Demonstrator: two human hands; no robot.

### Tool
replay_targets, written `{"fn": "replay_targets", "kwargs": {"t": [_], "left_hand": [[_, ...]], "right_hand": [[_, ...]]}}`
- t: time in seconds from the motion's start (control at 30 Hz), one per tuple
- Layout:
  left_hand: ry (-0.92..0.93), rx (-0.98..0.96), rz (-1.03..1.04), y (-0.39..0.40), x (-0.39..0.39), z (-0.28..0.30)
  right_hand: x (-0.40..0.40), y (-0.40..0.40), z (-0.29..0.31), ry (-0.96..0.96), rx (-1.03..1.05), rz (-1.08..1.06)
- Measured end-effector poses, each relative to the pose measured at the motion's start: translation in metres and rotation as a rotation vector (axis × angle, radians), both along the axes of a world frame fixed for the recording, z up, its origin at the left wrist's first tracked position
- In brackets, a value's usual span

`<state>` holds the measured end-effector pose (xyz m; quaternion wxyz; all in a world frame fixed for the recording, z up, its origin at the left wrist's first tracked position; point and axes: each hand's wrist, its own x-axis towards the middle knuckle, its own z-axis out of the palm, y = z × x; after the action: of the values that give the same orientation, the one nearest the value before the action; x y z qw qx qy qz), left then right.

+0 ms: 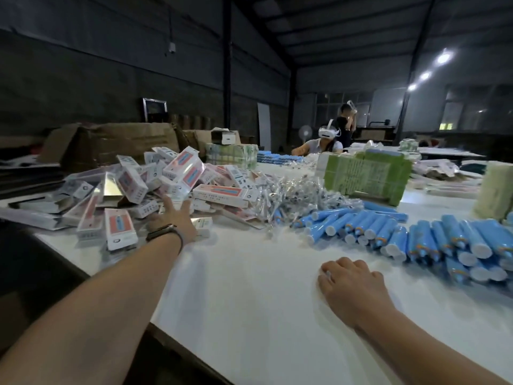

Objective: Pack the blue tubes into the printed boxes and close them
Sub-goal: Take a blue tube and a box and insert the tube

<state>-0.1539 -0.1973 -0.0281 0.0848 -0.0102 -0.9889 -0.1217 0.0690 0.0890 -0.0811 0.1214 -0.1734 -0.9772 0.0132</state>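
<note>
Meanwhile the left hand (173,218) reached with spread, empty fingers into the printed boxes (177,176); the right hand (351,284) rested loosely curled, holding nothing, on the table (249,287) near blue tubes (416,234).

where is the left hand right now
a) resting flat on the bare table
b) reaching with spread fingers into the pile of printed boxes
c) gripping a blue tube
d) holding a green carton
b: the left hand stretches out with its fingers spread at the near edge of the printed boxes and holds nothing, while the right hand rests on the white table.
</note>
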Motion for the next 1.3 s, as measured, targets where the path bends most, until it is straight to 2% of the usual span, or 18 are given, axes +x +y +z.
{"fn": "replay_targets", "kwargs": {"t": [0.07,0.13,0.2,0.27,0.33,0.4,0.43,0.5,0.63,0.8,0.9,0.97,1.07,1.1,1.13,1.2,1.27,1.3], "left_hand": [[-0.021,0.165,-0.038,0.002,0.001,0.000],[0.066,0.338,-0.078,0.019,0.009,0.005],[0.148,0.571,-0.147,0.050,0.024,0.017],[0.137,0.828,-0.244,0.087,0.044,0.030],[0.021,1.162,-0.319,0.123,0.068,0.036],[-0.250,1.508,-0.347,0.154,0.095,0.028],[-0.371,1.595,-0.356,0.166,0.110,0.022],[-0.459,1.636,-0.407,0.183,0.132,0.006],[-0.517,1.690,-0.577,0.183,0.139,-0.013],[-0.647,1.620,-0.899,0.161,0.132,-0.029],[-0.654,1.542,-1.063,0.161,0.136,-0.030],[-0.477,1.412,-1.095,0.167,0.141,-0.034],[0.050,1.074,-1.066,0.174,0.146,-0.042],[0.126,1.079,-1.000,0.175,0.145,-0.042],[0.183,1.102,-0.892,0.174,0.143,-0.041],[0.355,1.109,-0.682,0.172,0.138,-0.035],[0.402,1.148,-0.621,0.170,0.140,-0.031],[0.383,1.162,-0.618,0.168,0.143,-0.028]], "right_hand": [[0.000,0.000,0.000,0.004,-0.003,0.001],[0.000,0.000,-0.001,0.002,-0.010,-0.002],[0.000,0.000,-0.001,0.002,-0.014,-0.011],[-0.001,-0.001,-0.001,0.010,-0.028,-0.016],[-0.001,-0.003,0.000,0.027,-0.055,-0.008],[0.000,-0.004,0.000,0.064,-0.093,0.015],[0.000,-0.004,0.000,0.087,-0.111,0.027],[0.002,-0.002,0.000,0.132,-0.140,0.036],[0.005,0.000,0.002,0.190,-0.110,0.118],[0.009,0.003,0.006,0.322,-0.275,0.200],[0.012,0.005,0.009,0.473,-0.522,0.197],[0.013,0.003,0.010,0.509,-0.663,0.236],[0.016,0.004,0.009,0.535,-0.862,0.263],[0.017,0.009,0.010,0.547,-0.860,0.227],[0.018,0.016,0.013,0.540,-0.745,0.176],[0.016,0.039,0.025,0.390,-0.205,0.067],[0.012,0.061,0.041,0.153,0.275,-0.029],[0.008,0.070,0.048,0.039,0.388,-0.098]]}}
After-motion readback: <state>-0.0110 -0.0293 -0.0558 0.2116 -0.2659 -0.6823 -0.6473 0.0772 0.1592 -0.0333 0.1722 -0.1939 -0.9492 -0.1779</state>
